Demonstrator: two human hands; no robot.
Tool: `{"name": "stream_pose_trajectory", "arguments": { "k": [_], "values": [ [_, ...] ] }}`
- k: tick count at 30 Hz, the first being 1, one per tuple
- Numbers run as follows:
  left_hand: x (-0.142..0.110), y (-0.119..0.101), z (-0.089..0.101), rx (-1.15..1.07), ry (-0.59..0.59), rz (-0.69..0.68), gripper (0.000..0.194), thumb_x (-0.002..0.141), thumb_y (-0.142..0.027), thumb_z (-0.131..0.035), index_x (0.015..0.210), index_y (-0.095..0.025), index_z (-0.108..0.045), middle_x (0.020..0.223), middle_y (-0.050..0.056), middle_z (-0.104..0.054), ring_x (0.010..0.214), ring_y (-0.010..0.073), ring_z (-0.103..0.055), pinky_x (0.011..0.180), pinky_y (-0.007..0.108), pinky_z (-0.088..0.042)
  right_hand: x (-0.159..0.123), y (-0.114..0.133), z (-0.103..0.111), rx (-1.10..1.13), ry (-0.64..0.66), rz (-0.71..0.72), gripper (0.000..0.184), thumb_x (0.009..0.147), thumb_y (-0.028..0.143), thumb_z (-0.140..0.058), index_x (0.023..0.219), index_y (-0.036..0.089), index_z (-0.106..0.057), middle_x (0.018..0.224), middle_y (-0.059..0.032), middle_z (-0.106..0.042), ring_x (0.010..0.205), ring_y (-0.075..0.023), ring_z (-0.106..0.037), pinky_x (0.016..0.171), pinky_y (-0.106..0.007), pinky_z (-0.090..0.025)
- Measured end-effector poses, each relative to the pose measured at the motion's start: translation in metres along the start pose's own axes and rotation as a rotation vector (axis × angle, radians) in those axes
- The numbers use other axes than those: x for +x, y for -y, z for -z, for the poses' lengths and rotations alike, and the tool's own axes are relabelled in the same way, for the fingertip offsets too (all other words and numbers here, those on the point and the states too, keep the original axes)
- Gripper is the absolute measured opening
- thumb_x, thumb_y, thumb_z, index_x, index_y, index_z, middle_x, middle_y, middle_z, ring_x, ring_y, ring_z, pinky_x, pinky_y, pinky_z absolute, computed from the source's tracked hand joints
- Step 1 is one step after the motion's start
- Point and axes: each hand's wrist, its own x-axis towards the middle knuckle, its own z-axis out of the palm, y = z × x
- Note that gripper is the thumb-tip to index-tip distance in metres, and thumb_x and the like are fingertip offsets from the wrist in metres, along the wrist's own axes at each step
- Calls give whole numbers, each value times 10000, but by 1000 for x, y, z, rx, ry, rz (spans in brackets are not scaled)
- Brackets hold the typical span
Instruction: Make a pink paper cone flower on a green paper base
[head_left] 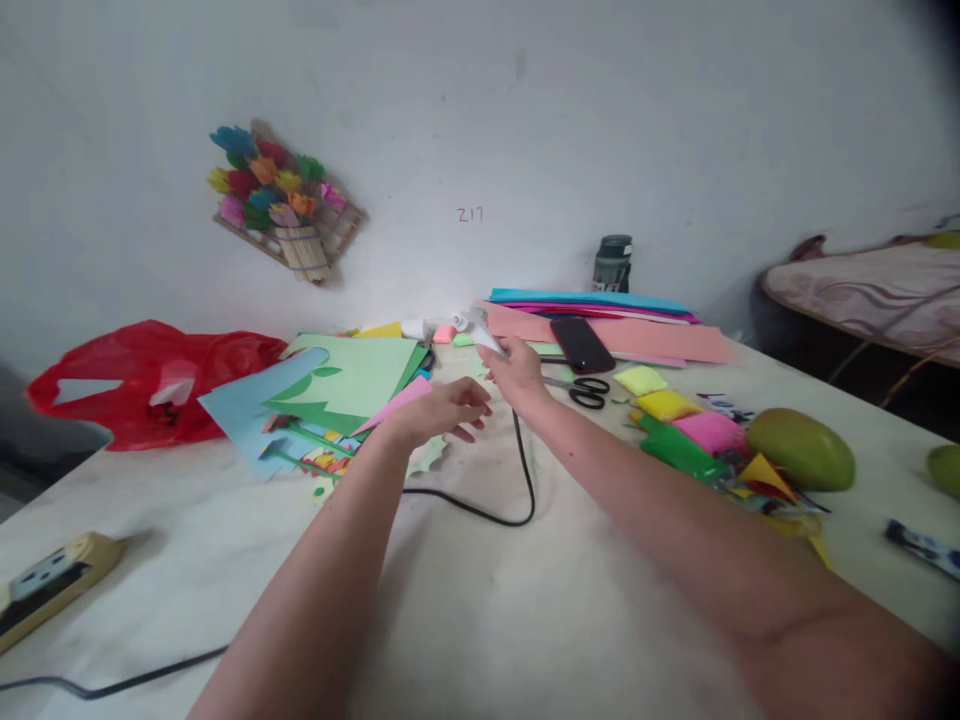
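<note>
My right hand (519, 370) reaches to the far middle of the table, its fingers wrapped round a white glue gun (487, 338). A black cord (525, 460) runs down from below that hand and loops leftward across the tabletop. Just left of it hovers my left hand (450, 408), fingers loosely bent and apart, with nothing visible in them. Beneath the left hand lies a pale green paper cutout (427, 456). A pink paper piece (396, 404) and green paper sheets (360, 370) are beside my left wrist. Black-handled scissors (589, 391) rest right of my right hand.
A phone (583, 345) lies near stacked coloured paper (600, 300), with a bottle (613, 264) behind. At right are clay packets (670, 404) and a green mango (801, 449). A red plastic bag (150, 385) and a power strip (56, 580) occupy the left.
</note>
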Motion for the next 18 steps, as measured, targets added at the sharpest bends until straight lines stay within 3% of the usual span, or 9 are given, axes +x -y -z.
{"name": "stream_pose_trajectory", "arguments": {
  "k": [2,3,8,11,14,18],
  "values": [
    [-3,-2,5,26,75,41,325,629,-305,-663,923,-182,-606,967,105,-625,753,174,-606,602,289,-491,-1,3,6,-38,-23,3,384,778,468,-438,991,163,-533,860,-69,-629,741,-175,-598,641,-277,-449],
    [-3,-3,7,37,54,54,344,639,-355,-653,925,-168,-615,976,124,-627,764,189,-609,602,293,-491,-2,5,8,-63,-32,3,378,776,467,-438,982,166,-535,882,-72,-627,774,-183,-592,656,-282,-445],
    [6,-4,3,-98,-239,-17,468,681,-544,-556,854,-115,-626,892,145,-646,775,208,-609,639,301,-484,-14,16,9,-226,-34,34,315,768,426,-450,942,177,-536,928,-81,-620,875,-221,-561,735,-316,-413],
    [16,-4,-8,-211,-321,-90,431,703,-539,-537,744,-115,-597,729,91,-632,699,164,-597,651,280,-474,-25,23,0,-328,-2,85,294,802,374,-395,990,178,-509,923,-96,-615,879,-237,-556,723,-323,-397],
    [24,-3,-16,-283,-496,-72,368,703,-489,-564,623,-132,-532,512,6,-524,507,114,-524,547,253,-453,-36,29,-8,-367,32,147,288,828,309,-324,1022,172,-486,936,-103,-603,872,-237,-551,708,-320,-388],
    [25,-4,-12,-358,-627,-107,320,715,-426,-575,599,-140,-491,435,-35,-437,417,92,-466,466,227,-413,-40,32,-5,-286,109,324,309,813,272,-340,1062,161,-486,1020,-87,-584,919,-207,-530,761,-289,-379]
  ]
}}
